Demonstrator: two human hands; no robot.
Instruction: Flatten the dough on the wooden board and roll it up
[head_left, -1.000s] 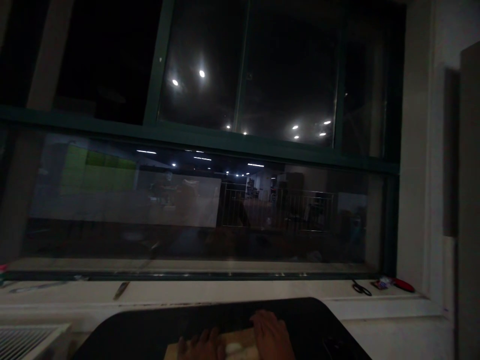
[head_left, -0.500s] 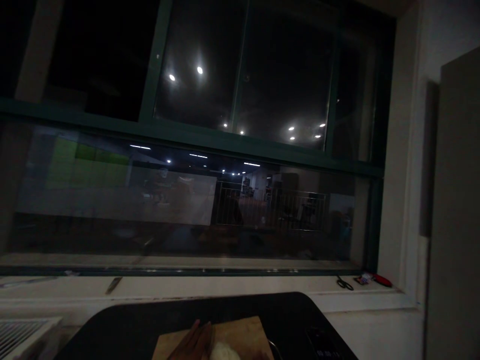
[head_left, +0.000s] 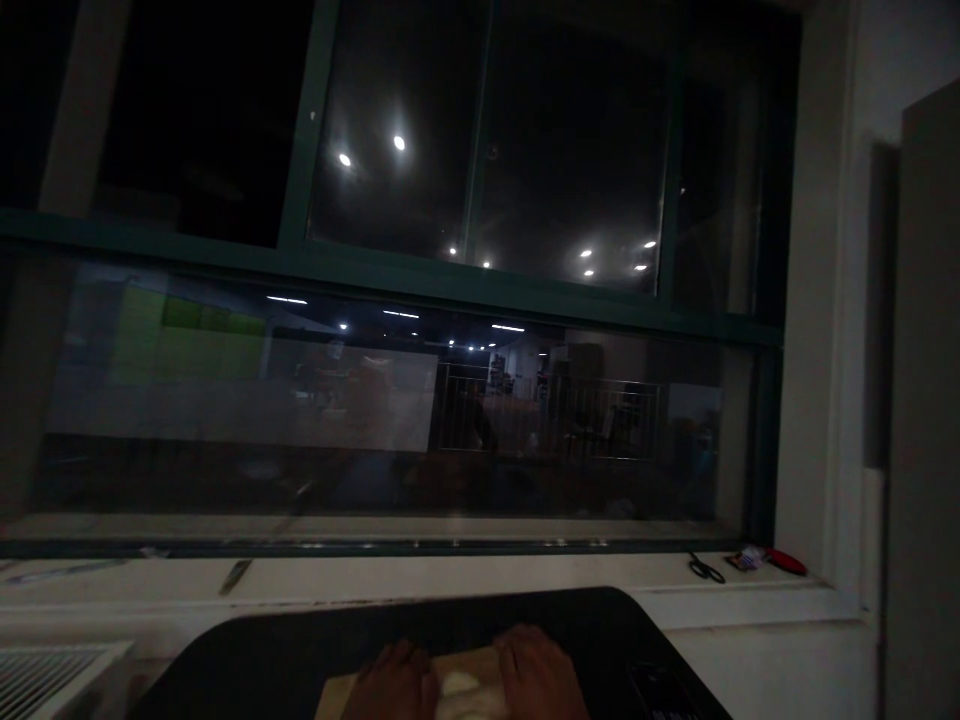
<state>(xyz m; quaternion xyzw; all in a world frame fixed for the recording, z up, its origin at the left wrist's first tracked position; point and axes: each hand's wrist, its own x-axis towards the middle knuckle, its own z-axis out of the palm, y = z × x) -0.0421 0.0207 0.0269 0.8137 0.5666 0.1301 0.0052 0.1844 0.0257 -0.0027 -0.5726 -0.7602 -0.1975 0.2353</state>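
Low in the head view, my left hand and my right hand rest on either side of a pale lump of dough. Both have their fingers bent and close together against the dough's sides. Beneath them lies a wooden board, largely covered by the hands and cut off by the bottom edge of the picture. Dim light and the frame edge hide the fingertips and the near part of the dough.
The board lies on a black table. A dark device with faint digits is at its right. Scissors and a red-handled item lie on the windowsill. A slatted white unit stands left, a tall panel right.
My right hand has come into view at the right of the dough. My left hand's fingers, stretched out before, are now bent. The view has shifted slightly.
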